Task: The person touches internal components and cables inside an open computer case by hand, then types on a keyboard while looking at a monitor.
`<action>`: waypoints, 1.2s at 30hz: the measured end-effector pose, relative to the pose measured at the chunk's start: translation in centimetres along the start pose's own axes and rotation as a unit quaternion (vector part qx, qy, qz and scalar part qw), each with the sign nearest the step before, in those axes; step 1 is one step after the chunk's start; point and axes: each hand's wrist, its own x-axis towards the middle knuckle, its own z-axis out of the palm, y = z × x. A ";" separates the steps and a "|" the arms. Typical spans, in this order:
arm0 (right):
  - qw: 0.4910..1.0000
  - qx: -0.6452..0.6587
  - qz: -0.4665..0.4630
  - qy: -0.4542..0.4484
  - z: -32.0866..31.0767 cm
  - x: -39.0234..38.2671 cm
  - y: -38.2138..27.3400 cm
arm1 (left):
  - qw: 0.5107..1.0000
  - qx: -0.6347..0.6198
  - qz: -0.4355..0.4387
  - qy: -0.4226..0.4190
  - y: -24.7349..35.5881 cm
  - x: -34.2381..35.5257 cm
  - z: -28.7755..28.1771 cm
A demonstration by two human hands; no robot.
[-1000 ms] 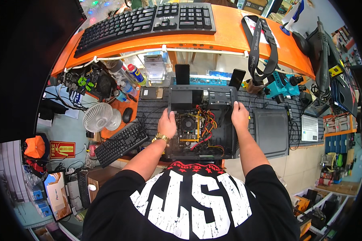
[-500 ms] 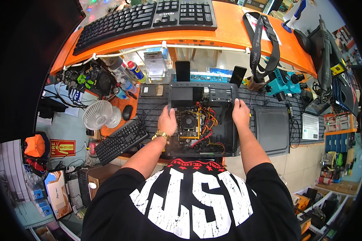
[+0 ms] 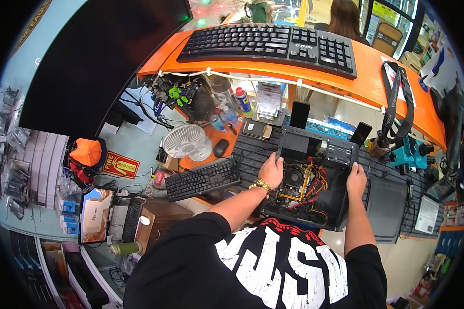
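The person stood over an open black computer case [image 3: 314, 180] lying on a dark ribbed mat [image 3: 252, 149] on the workbench. The left hand [image 3: 271, 171] rested on the case's left edge, fingers curled loosely over the rim, gripping it; a gold watch [image 3: 261, 185] sat on that wrist. The right hand [image 3: 356, 179] held the case's right edge, fingers wrapped over the wall, thumb inside. Both hands were on the case and nothing else.

Inside the case, a motherboard [image 3: 294, 185] showed with a round cooler fan [image 3: 294, 176] and a bundle of red and yellow cables [image 3: 317, 180] running across it. The case sat in the middle of the bench, right in front of the person's chest.

A small black keyboard [image 3: 201, 178] lay left of the case, near the left elbow. A white desk fan [image 3: 184, 140] stood behind it, with a black mouse [image 3: 220, 148] just beside. Two phones [image 3: 299, 114] leaned upright behind the case. A teal power drill [image 3: 410, 153] lay to the right. A big black keyboard [image 3: 270, 44] rested on the orange shelf [image 3: 376, 77] above, a black strap [image 3: 397, 103] hanging off the shelf's right part. An orange cap [image 3: 86, 152] sat far left.
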 end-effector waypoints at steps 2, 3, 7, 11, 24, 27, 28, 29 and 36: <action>1.000 0.003 0.008 -0.004 -0.2 -0.1 -0.4 | 1.000 -0.002 0.002 0.008 -0.5 0.0 0.3; 1.000 -0.003 0.014 -0.009 -0.1 -0.1 -0.7 | 1.000 -0.004 0.005 0.011 -0.7 0.0 0.3; 1.000 -0.006 0.014 -0.014 -0.3 0.0 -0.4 | 1.000 -0.002 0.003 0.007 -0.4 0.0 0.3; 1.000 -0.002 0.011 -0.005 -0.3 -0.1 -0.5 | 1.000 -0.004 0.009 0.008 -0.5 0.0 0.3; 1.000 0.005 -0.004 0.010 -0.3 -0.3 -0.6 | 1.000 -0.001 0.003 -0.003 -0.1 -0.1 0.0; 1.000 0.004 -0.004 0.013 -0.2 -0.1 -0.1 | 1.000 -0.001 0.006 -0.002 0.2 -0.2 -0.1; 1.000 0.004 -0.004 0.012 -0.2 -0.1 -0.2 | 1.000 -0.001 0.006 -0.002 0.2 -0.2 -0.2; 1.000 0.002 -0.001 0.009 -0.2 -0.1 -0.3 | 1.000 0.000 0.004 0.000 0.2 -0.2 -0.2; 1.000 0.007 0.012 0.004 -0.4 -0.3 -0.8 | 1.000 -0.003 0.002 -0.002 0.2 -0.2 -0.1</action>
